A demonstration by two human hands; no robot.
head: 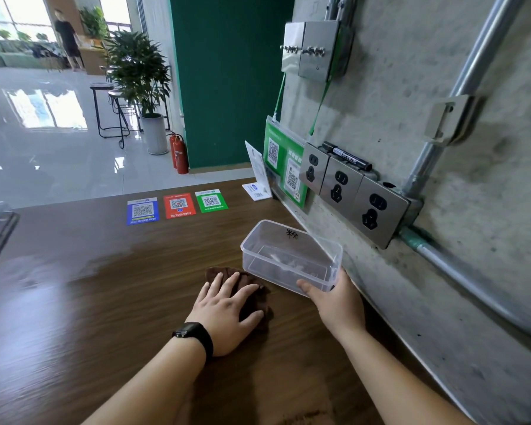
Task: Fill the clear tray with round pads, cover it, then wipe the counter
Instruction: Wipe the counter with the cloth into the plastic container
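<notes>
left hand (227,314) flat and pressing a brown cloth (255,289) on the wooden counter (74,302); right hand (334,299) grips the empty clear tray (288,256) lifted near the wall, where a slip could drop it.

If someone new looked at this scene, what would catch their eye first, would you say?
Most likely the two hands low in the middle: the left hand pressed flat on a dark brown cloth on the wooden counter, the right hand holding the clear tray tilted beside it. Next, the steel sockets on the concrete wall at right.
</notes>
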